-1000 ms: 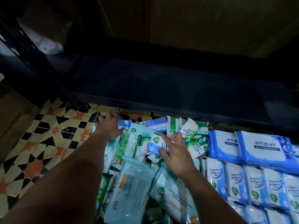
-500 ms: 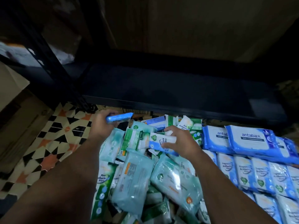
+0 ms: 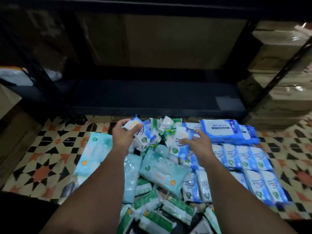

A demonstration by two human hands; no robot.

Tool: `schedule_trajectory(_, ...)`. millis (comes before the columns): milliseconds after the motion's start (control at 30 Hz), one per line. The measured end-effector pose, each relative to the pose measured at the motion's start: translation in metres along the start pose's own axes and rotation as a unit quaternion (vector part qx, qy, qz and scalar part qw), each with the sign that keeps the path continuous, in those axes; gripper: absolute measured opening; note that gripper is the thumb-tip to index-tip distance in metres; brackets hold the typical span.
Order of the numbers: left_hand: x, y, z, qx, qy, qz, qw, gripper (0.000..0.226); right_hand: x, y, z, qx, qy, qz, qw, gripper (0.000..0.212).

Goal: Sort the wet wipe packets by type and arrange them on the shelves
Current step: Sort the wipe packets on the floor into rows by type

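A heap of wet wipe packets (image 3: 162, 169) covers the tiled floor in front of a dark, low shelf (image 3: 152, 97). My left hand (image 3: 123, 135) grips a small blue-and-white packet (image 3: 143, 132) lifted above the heap. My right hand (image 3: 199, 144) holds another blue-and-white packet (image 3: 181, 142) by its right edge. Rows of the same blue packets (image 3: 244, 159) lie sorted on the right, with large blue Antabax packs (image 3: 224, 129) behind them. Pale teal packs (image 3: 162, 168) and green packets (image 3: 152, 196) fill the middle and near part of the heap.
Black shelf posts (image 3: 50, 92) stand at left and at right (image 3: 276, 76). Stacked cardboard boxes (image 3: 283, 68) sit at right; a brown box (image 3: 168, 41) stands behind the shelf. One teal pack (image 3: 94, 154) lies on the patterned floor tiles (image 3: 45, 149) at left.
Both hands have lifted a blue-and-white packet each from the heap. The view has pulled back and tilted up, showing more of the shelf and floor.
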State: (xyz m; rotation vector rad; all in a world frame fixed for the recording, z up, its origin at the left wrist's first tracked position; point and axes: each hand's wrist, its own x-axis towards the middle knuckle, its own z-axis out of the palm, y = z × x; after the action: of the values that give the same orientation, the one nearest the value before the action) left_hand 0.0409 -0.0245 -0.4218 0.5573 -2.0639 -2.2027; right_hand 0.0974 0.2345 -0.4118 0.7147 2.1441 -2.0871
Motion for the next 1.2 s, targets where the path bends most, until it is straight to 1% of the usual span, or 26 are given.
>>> schedule_trajectory(67,-0.013,-0.008,0.024,-0.013,-0.038,-0.032,0.999,0.039,-0.009,0.006,-0.021,0.043,0.026,0.028,0.998,0.053)
schedule_trajectory(167,-0.034,-0.026,0.064,0.018,-0.097,-0.063,0.993,0.030,-0.021,0.017,-0.055,0.071,0.067,0.045,0.994,0.081)
schedule_trajectory(200,-0.041,-0.031,0.074,0.037,-0.118,-0.075,0.989,0.027,-0.025,0.019,-0.062,0.082,0.077,0.047,0.993,0.084)
schedule_trajectory(267,-0.060,-0.042,0.101,0.078,-0.186,-0.101,0.974,0.025,-0.035,0.024,-0.085,0.086,0.097,0.055,0.990,0.078)
schedule_trajectory(333,-0.075,-0.050,0.121,0.097,-0.236,-0.137,0.957,0.028,-0.041,0.029,-0.101,0.063,0.101,0.066,0.991,0.069)
schedule_trajectory(433,-0.096,-0.065,0.151,0.128,-0.292,-0.186,0.929,0.040,-0.047,0.044,-0.126,0.046,0.134,0.097,0.985,0.070)
schedule_trajectory(533,-0.113,-0.082,0.169,0.184,-0.334,-0.191,0.905,0.048,-0.050,0.065,-0.145,0.024,0.175,0.109,0.978,0.069)
schedule_trajectory(633,-0.128,-0.094,0.180,0.231,-0.341,-0.171,0.895,0.043,-0.050,0.087,-0.160,-0.011,0.211,0.118,0.970,0.064)
schedule_trajectory(700,-0.138,-0.104,0.188,0.233,-0.329,-0.152,0.902,0.040,-0.049,0.099,-0.169,-0.047,0.235,0.127,0.962,0.059)
schedule_trajectory(767,-0.146,-0.113,0.191,0.213,-0.318,-0.141,0.913,0.043,-0.048,0.106,-0.174,-0.109,0.259,0.130,0.951,0.053)
schedule_trajectory(867,-0.158,-0.123,0.198,0.225,-0.316,-0.133,0.912,0.044,-0.046,0.113,-0.181,-0.169,0.296,0.140,0.930,0.045)
schedule_trajectory(1000,-0.172,-0.137,0.212,0.230,-0.328,-0.130,0.907,0.043,-0.043,0.127,-0.188,-0.198,0.316,0.142,0.917,0.035)
schedule_trajectory(1100,-0.181,-0.147,0.219,0.225,-0.324,-0.121,0.911,0.039,-0.040,0.132,-0.190,-0.224,0.325,0.145,0.907,0.017)
schedule_trajectory(1200,-0.186,-0.152,0.223,0.224,-0.318,-0.099,0.916,0.040,-0.036,0.133,-0.188,-0.231,0.323,0.131,0.908,0.016)
